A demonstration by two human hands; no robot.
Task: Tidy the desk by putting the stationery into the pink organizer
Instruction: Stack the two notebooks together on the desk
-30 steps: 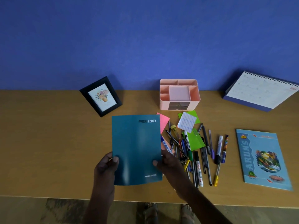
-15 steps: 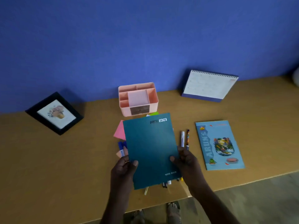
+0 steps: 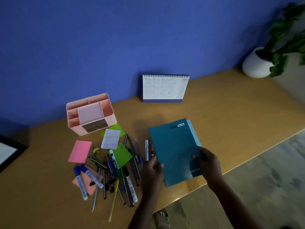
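I read both grips as pinching the teal notebook [image 3: 173, 151] near the front edge of the surface [image 3: 231, 113]: the left hand [image 3: 152, 169] holds its left edge, and the right hand [image 3: 208, 164] holds its lower right part with the thumb on the cover. The notebook lies over a light blue book [image 3: 195, 136]. The pink organizer [image 3: 90, 113] stands at the back edge, with loose pens [image 3: 125, 176], blue markers [image 3: 81, 180] and a pink note pad [image 3: 80, 151] just in front of it.
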